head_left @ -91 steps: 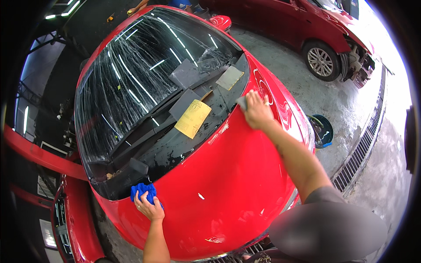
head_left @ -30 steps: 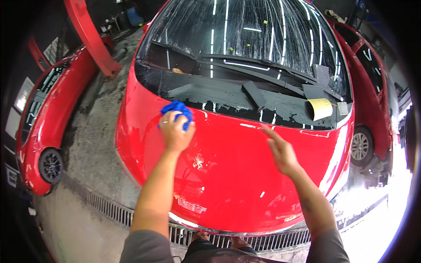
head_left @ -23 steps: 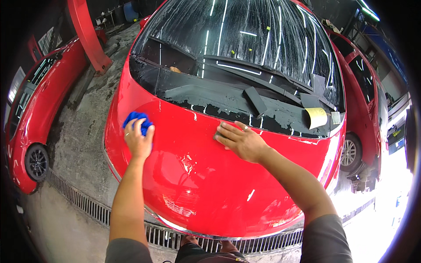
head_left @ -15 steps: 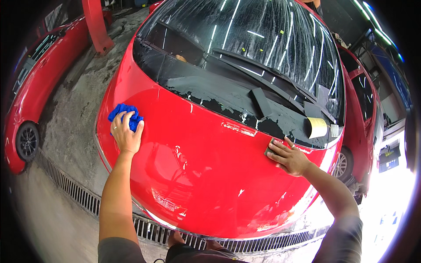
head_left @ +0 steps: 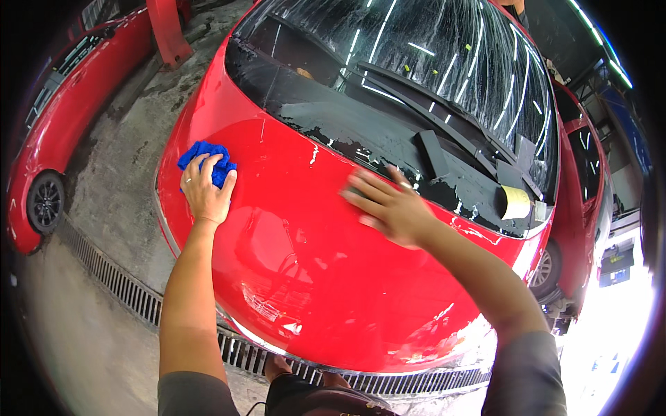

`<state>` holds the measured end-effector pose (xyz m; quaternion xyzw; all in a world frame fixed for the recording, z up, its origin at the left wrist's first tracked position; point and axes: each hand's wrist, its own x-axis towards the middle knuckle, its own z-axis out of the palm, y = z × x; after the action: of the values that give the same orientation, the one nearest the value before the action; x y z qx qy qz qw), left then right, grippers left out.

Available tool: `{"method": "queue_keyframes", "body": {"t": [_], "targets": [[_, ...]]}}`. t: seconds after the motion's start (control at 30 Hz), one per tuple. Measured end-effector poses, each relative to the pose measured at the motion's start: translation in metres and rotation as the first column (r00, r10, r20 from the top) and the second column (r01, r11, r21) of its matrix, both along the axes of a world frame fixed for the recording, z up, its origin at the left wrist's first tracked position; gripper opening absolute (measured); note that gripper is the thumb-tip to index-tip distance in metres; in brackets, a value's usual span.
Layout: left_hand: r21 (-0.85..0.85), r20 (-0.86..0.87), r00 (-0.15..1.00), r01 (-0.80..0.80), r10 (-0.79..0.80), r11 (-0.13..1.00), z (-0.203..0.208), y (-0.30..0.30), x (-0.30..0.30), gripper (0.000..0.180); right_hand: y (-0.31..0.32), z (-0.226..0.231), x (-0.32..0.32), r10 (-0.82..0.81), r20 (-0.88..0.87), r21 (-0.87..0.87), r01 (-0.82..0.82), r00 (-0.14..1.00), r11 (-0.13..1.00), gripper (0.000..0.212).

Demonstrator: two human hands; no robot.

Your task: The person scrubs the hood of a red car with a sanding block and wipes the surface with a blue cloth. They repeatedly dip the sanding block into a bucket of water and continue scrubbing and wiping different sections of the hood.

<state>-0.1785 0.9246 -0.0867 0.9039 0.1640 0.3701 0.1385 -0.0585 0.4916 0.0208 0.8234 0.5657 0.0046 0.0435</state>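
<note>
I lean over the glossy red bonnet of a car. My left hand presses a blue cloth onto the bonnet near its left edge. Blurred by motion, my right hand lies flat with fingers spread on the bonnet's upper middle, just below the black cowl at the foot of the windscreen. It holds nothing.
A yellow pad and dark pieces lie on the cowl by the wipers. Another red car stands at left, a third at right. A floor drain grate runs under the car's nose. A red post rises at back left.
My right hand has slid left from the bonnet's right side to its upper middle. My left hand with the cloth stays near the left edge. The view has shifted slightly.
</note>
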Motion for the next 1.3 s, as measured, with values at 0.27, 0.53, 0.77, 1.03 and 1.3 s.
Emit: {"method": "queue_keyframes", "body": {"t": [0.27, 0.53, 0.77, 1.03, 1.3], "targets": [[0.035, 0.015, 1.000, 0.000, -0.001, 0.999, -0.001, -0.011, 0.009, 0.050, -0.006, 0.007, 0.010, 0.040, 0.009, -0.055, -0.039, 0.999, 0.998, 0.060], [-0.010, -0.018, 0.999, 0.039, -0.039, 0.999, -0.006, -0.003, 0.009, 0.053, 0.044, -0.003, 0.003, -0.030, 0.024, 0.009, 0.029, 0.999, 1.000, 0.061], [0.035, 0.017, 0.999, 0.038, -0.038, 0.999, 0.002, -0.009, 0.007, 0.051, -0.047, 0.021, -0.001, -0.024, -0.061, -0.235, 0.009, 0.998, 0.972, 0.064], [0.008, -0.007, 0.995, 0.099, -0.099, 0.995, 0.009, -0.011, 0.012, 0.051, 0.243, 0.005, 0.048, -0.001, 0.099, -0.035, 0.004, 0.995, 0.999, 0.059], [0.037, -0.010, 0.973, 0.229, -0.229, 0.973, 0.008, 0.025, -0.008, 0.053, 0.050, 0.015, 0.000, -0.096, -0.075, -0.239, 0.075, 0.993, 0.968, 0.067]]}}
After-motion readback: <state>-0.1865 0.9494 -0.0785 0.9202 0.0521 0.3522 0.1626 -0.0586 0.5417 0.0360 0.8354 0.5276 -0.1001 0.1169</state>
